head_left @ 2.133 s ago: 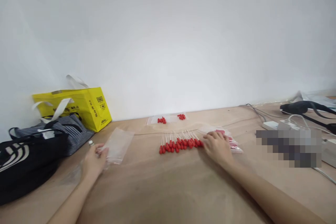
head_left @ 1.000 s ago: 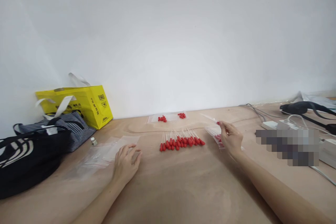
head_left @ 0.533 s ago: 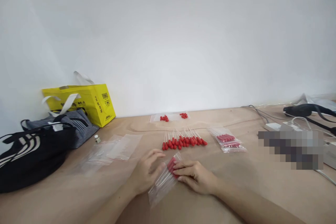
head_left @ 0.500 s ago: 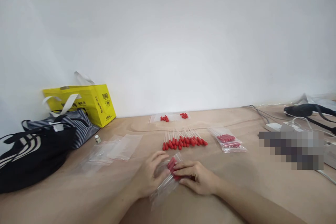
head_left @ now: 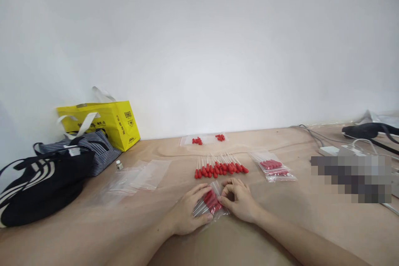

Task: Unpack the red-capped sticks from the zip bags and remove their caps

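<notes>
A small clear bag of red-tipped sticks (head_left: 209, 203) lies on the wooden table (head_left: 280, 220) between my hands. My left hand (head_left: 187, 212) curls around its left side, fingers on the plastic. My right hand (head_left: 238, 200) pinches the bag's right edge. Just beyond lies a loose row of red-tipped sticks (head_left: 220, 167). Another filled bag (head_left: 272, 166) sits to the right of that row.
Empty clear bags (head_left: 140, 176) lie at the left. A flat bag with red pieces (head_left: 204, 139) rests by the wall. A yellow bag (head_left: 107, 122), a striped bag (head_left: 85, 153) and a black bag (head_left: 37, 187) stand far left. Power strips and cables (head_left: 338, 149) are at the right.
My right hand lifted a filled bag from the right pile and brought it to the front centre. My left hand left the empty bags and joined it on the bag.
</notes>
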`<state>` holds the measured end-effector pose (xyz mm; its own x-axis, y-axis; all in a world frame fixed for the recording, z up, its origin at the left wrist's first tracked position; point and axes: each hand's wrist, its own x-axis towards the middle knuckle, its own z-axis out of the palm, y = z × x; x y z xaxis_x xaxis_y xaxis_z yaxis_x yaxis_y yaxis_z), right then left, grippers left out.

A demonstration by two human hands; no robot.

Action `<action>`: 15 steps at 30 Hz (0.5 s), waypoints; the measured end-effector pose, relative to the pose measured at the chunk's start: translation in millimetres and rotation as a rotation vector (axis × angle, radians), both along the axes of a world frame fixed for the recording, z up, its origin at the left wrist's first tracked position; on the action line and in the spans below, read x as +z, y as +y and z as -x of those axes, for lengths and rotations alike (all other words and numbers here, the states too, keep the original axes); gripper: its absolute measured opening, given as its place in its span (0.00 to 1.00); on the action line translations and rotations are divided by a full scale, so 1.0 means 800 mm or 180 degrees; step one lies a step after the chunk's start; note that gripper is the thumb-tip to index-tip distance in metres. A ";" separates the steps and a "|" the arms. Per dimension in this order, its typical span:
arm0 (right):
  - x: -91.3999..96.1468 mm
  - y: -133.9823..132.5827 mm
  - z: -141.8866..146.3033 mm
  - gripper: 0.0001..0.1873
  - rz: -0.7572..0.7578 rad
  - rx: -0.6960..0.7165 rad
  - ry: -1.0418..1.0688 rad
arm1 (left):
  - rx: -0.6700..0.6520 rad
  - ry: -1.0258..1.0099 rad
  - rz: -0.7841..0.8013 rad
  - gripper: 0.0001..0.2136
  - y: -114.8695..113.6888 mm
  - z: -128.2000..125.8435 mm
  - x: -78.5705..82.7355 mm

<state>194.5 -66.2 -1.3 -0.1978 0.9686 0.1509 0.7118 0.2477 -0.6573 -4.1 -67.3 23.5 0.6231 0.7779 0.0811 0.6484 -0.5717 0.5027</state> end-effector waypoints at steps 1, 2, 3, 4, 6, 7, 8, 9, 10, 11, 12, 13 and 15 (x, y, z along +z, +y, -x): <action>0.000 -0.001 0.000 0.09 -0.0002 -0.0123 -0.0033 | -0.0052 -0.0043 -0.0025 0.28 0.001 -0.002 0.000; 0.000 -0.001 -0.001 0.09 -0.0008 -0.0256 -0.0069 | -0.0097 -0.0089 -0.0054 0.28 0.002 -0.003 0.001; 0.001 -0.002 -0.001 0.10 -0.0009 -0.0364 -0.0100 | -0.0126 -0.0126 -0.0079 0.27 0.003 -0.005 0.000; 0.001 -0.002 -0.001 0.10 0.0002 -0.0421 -0.0124 | -0.0130 -0.0157 -0.0108 0.27 0.003 -0.005 0.000; 0.000 -0.003 -0.001 0.08 0.0054 -0.0387 -0.0139 | -0.0107 -0.0207 -0.0160 0.26 0.004 -0.006 -0.001; 0.000 -0.003 0.000 0.08 0.0076 -0.0328 -0.0128 | -0.0115 -0.0231 -0.0178 0.26 0.005 -0.006 -0.002; 0.000 -0.003 0.001 0.08 0.0086 -0.0281 -0.0112 | -0.0141 -0.0257 -0.0196 0.25 0.005 -0.007 -0.003; -0.001 -0.004 0.002 0.08 0.0084 -0.0264 -0.0100 | -0.0173 -0.0288 -0.0219 0.25 0.006 -0.007 -0.005; -0.001 -0.004 0.003 0.08 0.0070 -0.0296 -0.0098 | -0.0201 -0.0322 -0.0245 0.24 0.007 -0.008 -0.006; -0.002 -0.005 0.004 0.08 0.0045 -0.0366 -0.0109 | -0.0213 -0.0351 -0.0270 0.24 0.009 -0.009 -0.007; -0.002 -0.005 0.004 0.08 0.0014 -0.0463 -0.0130 | -0.0207 -0.0378 -0.0300 0.23 0.010 -0.010 -0.009; -0.003 -0.006 0.004 0.08 -0.0019 -0.0568 -0.0156 | -0.0193 -0.0401 -0.0330 0.23 0.011 -0.012 -0.010; -0.003 -0.007 0.003 0.09 -0.0042 -0.0678 -0.0186 | -0.0174 -0.0432 -0.0386 0.22 0.013 -0.015 -0.013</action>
